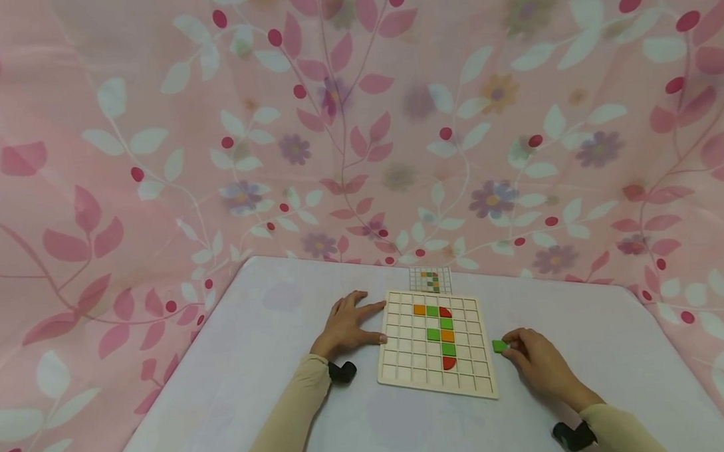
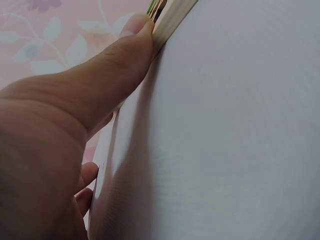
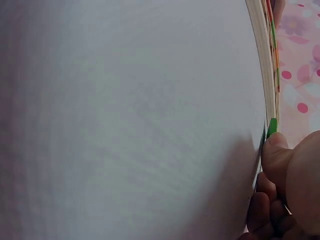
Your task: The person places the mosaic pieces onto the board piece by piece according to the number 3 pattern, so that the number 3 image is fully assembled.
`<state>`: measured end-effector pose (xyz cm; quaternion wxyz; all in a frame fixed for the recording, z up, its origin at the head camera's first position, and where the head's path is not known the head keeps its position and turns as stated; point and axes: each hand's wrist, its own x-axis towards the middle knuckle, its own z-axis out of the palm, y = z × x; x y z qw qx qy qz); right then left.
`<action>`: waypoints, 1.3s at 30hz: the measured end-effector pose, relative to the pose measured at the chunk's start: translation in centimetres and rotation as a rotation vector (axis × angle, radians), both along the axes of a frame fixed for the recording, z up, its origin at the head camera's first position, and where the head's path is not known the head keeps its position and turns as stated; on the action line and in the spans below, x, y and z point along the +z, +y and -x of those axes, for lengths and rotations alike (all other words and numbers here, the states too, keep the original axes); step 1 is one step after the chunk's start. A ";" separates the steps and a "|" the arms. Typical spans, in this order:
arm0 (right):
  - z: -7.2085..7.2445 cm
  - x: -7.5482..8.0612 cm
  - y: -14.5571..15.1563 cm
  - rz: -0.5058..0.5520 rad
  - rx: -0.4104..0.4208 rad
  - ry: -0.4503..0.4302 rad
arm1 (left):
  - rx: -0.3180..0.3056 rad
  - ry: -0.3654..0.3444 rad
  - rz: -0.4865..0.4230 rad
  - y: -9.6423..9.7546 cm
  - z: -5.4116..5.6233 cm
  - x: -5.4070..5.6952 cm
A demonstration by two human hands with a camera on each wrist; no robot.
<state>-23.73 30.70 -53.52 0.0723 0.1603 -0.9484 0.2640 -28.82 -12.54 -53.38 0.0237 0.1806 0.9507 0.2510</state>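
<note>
A pale wooden grid board (image 1: 403,364) lies on the table, with orange, green and red tiles in several of its squares. My left hand (image 1: 345,325) is spread at the board's left side; thumb and forefinger touch its edge. In the left wrist view the left thumb (image 2: 120,60) rests against the board's wooden edge (image 2: 172,22). Just off the board's right edge, my right hand (image 1: 537,363) pinches a green square tile (image 1: 499,346) between thumb and fingers. The right wrist view shows that green tile (image 3: 272,126) at the thumb tip, close to the table surface.
Behind the board lies a small pattern card (image 1: 430,281) with a printed grid and coloured squares. The table (image 1: 270,342) has a white cover. Pink floral cloth (image 1: 359,133) hangs along its back and sides. Both wrists carry black straps.
</note>
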 end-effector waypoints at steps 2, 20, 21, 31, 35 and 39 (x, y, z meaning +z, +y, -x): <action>-0.1 0.1 0.0 0.001 0.001 -0.015 | 0.001 -0.003 -0.001 0.0 0.1 0.0; -1.0 1.5 -1.3 0.175 -0.053 -0.192 | 0.014 -0.023 -0.010 0.2 -0.2 -0.2; -1.1 1.6 -1.6 0.183 -0.052 -0.203 | 0.016 -0.023 -0.009 0.3 -0.2 -0.3; -1.4 2.0 -4.2 0.211 -0.003 -0.210 | 0.018 -0.021 -0.001 0.1 -0.2 -0.2; -1.4 1.8 -5.0 0.223 0.071 -0.148 | 0.017 -0.021 0.006 0.1 -0.1 -0.1; -1.4 1.9 -5.8 0.241 0.139 -0.108 | 0.017 -0.020 -0.002 0.1 0.0 0.1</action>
